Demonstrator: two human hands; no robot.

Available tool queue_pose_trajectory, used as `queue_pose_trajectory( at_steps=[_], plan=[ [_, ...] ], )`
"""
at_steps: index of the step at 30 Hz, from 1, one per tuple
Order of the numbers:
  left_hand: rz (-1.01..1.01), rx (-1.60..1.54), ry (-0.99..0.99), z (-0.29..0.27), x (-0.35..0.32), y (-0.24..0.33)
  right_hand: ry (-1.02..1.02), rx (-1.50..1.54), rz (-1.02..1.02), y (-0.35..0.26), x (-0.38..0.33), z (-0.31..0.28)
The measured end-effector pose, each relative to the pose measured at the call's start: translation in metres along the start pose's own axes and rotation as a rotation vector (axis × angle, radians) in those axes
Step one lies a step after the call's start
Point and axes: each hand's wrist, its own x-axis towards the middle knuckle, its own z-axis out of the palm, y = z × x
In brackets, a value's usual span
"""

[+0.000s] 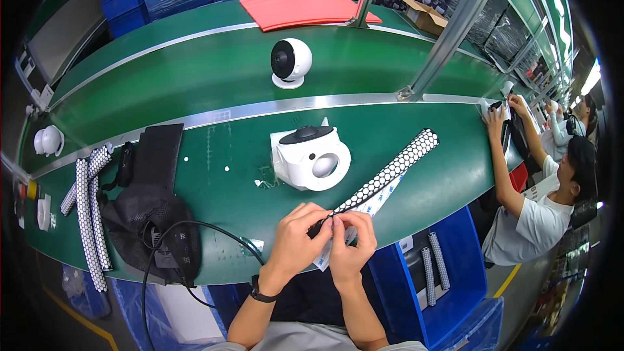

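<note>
Both hands, left (pixel 300 233) & right (pixel 351 240), pinch honeycomb strip (pixel 390 170) end at bench edge (pixel 214 279).

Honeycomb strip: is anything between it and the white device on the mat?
Nothing visible. Both hands, left hand and right hand, pinch the near end of the honeycomb strip; bare green mat separates it from the white device.

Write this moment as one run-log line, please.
hands: left and right pinch honeycomb strip end | nearby: white device | surface: green bench
</note>
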Motion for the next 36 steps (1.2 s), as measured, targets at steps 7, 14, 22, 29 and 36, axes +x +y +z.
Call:
queue_pose_trajectory(
  at_steps=[7, 14, 22, 29, 36],
  plan=[
    [-0.029, -0.004, -0.033, 0.000, 0.000, -0.002, 0.031, -0.043, -0.034, 0.001, 0.000, -0.001],
    [0.025, 0.083, 0.020, 0.003, 0.000, -0.001, 0.009, -0.155, -0.133, 0.002, 0.004, -0.003],
    [0.047, 0.133, 0.062, 0.004, -0.001, 0.000, 0.016, -0.165, -0.158, 0.002, 0.004, 0.001],
    [0.050, 0.134, 0.073, 0.004, -0.001, -0.002, 0.010, -0.153, -0.150, 0.002, 0.005, 0.000],
    [0.095, 0.206, 0.078, 0.004, -0.001, -0.001, -0.171, -0.066, -0.083, 0.003, 0.018, -0.009]
  ],
)
